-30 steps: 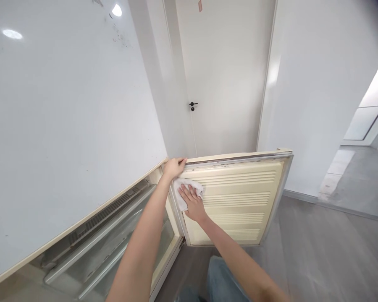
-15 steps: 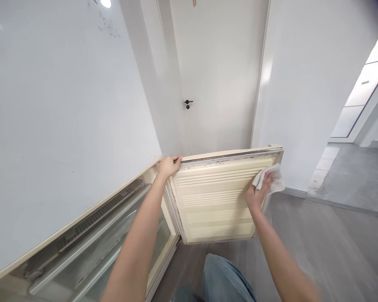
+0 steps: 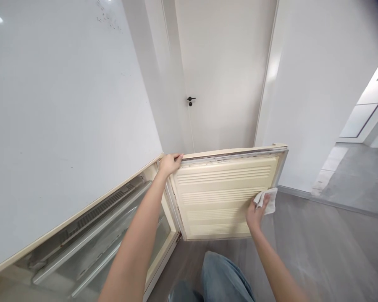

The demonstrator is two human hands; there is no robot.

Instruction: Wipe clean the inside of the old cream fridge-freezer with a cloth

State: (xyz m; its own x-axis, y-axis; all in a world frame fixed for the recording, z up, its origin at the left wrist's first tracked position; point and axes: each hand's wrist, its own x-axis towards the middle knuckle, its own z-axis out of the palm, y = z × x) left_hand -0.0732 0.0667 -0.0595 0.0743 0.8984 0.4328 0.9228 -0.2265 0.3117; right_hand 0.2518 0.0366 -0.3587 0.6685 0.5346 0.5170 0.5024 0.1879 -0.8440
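Note:
A small cream fridge door [image 3: 220, 197] stands swung open in front of me, its ribbed inner face towards me. My left hand [image 3: 171, 162] is closed over the door's top corner on the hinge side. My right hand [image 3: 255, 210] presses a crumpled white cloth [image 3: 266, 199] against the right edge of the door, about halfway down. The open fridge cabinet [image 3: 91, 243] lies to the left, with a clear shelf and a vent grille showing inside.
A white fridge front [image 3: 66, 109] rises above the cabinet on the left. Behind the open door is a white room door with a black handle [image 3: 190, 100]. Grey floor [image 3: 327, 247] spreads to the right. My knee in jeans [image 3: 220, 277] is at the bottom.
My right hand has carried the cloth from the door's upper left across to its right side, then down along the right edge. My left hand has kept its grip on the top corner.

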